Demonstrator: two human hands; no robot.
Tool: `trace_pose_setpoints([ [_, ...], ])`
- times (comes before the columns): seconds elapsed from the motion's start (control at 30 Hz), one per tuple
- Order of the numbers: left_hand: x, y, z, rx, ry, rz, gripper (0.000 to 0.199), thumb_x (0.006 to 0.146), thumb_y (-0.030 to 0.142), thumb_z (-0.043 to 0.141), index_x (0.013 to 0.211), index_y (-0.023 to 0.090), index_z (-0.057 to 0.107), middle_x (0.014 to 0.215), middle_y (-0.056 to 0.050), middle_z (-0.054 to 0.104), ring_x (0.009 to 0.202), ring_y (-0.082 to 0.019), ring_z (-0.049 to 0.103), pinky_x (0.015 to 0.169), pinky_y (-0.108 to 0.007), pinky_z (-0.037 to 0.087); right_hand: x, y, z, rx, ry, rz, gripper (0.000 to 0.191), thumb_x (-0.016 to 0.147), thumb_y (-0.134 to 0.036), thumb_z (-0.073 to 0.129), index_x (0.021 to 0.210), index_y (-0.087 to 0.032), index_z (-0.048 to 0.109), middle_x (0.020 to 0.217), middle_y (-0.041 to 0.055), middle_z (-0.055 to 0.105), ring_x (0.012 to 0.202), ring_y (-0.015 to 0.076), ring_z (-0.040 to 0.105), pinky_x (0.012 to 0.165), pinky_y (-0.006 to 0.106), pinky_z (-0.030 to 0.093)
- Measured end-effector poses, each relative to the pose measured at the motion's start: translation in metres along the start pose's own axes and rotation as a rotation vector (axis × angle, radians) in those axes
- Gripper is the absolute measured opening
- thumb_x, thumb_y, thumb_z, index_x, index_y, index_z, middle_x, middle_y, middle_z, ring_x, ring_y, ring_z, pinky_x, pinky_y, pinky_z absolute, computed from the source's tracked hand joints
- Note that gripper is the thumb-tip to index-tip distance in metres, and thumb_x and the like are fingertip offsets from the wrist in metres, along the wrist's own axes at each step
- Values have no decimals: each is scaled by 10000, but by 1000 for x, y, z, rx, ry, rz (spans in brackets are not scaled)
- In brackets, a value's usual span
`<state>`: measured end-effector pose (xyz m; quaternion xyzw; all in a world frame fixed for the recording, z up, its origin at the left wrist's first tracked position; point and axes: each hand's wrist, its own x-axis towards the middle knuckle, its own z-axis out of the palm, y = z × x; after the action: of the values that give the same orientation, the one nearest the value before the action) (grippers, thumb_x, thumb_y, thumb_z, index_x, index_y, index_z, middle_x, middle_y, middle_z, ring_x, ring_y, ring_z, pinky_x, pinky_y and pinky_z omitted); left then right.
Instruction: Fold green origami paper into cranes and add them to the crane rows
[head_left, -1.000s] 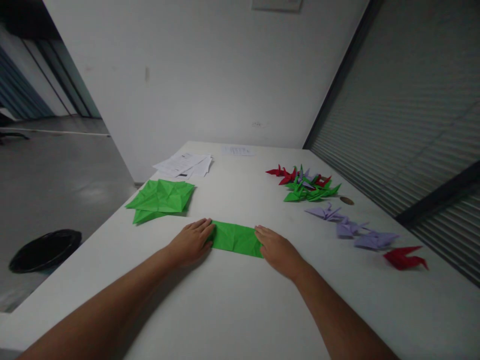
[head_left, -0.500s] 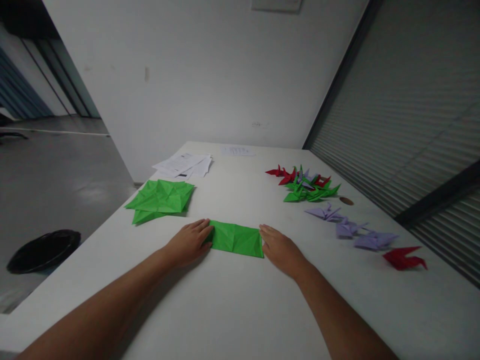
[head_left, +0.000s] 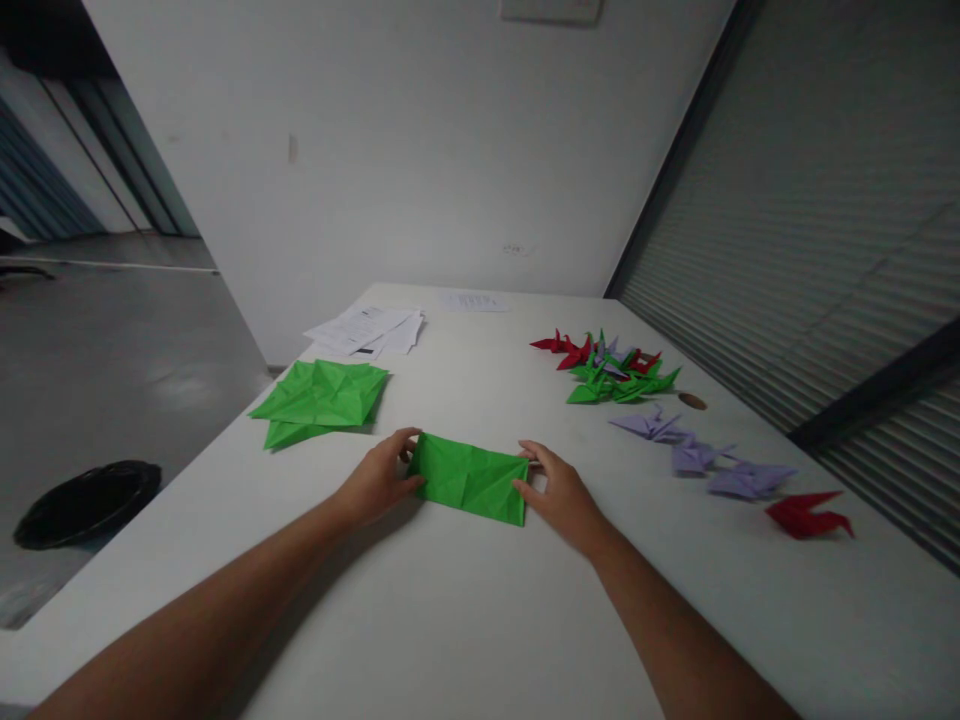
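A creased green paper (head_left: 469,478), folded into a rectangle, lies between my hands over the white table (head_left: 457,620). At its left end, my left hand (head_left: 381,480) grips the edge between thumb and fingers. My right hand (head_left: 559,492) holds the right end, its thumb on the front face and its fingers behind the upper corner. Creased green sheets (head_left: 322,395) lie in a pile to the left, beyond my left hand.
Folded cranes in red, green and purple (head_left: 611,370) lie at the back right. Purple cranes (head_left: 697,455) and a red one (head_left: 810,515) line the right side. Printed papers (head_left: 367,330) lie at the back left. A black bin (head_left: 88,503) stands left of the table.
My fingers have gone from resting flat at the paper's ends to gripping them. The paper appears slightly raised and tilted, its upper edge farther up in view.
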<state>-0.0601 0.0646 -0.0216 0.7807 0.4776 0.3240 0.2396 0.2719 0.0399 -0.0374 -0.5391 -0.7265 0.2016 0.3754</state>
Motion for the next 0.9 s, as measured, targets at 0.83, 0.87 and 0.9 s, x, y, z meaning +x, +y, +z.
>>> trace_pose_setpoints([
  [0.83,6,-3,-17,-129,-56,163,208,742,97,585,901,174,696,902,-31,709,708,-127,592,647,-234,450,-8,-42,-19,257,-173,-427,69,915,-281,729,934,-228,768,932,64,695,863,198,669,801,351,551],
  [0.87,7,-4,-18,-131,-76,186,199,740,93,591,887,175,696,926,-42,720,753,-141,617,669,-244,464,-9,-42,-19,252,-206,-434,74,913,-286,735,938,-226,771,947,66,695,873,196,668,811,350,550],
  [0.9,7,-6,-19,-133,-98,209,175,747,98,604,874,175,696,945,-54,729,795,-157,638,685,-252,476,-10,-43,-19,251,-237,-443,78,910,-286,741,942,-223,773,959,68,695,885,196,667,819,348,548],
])
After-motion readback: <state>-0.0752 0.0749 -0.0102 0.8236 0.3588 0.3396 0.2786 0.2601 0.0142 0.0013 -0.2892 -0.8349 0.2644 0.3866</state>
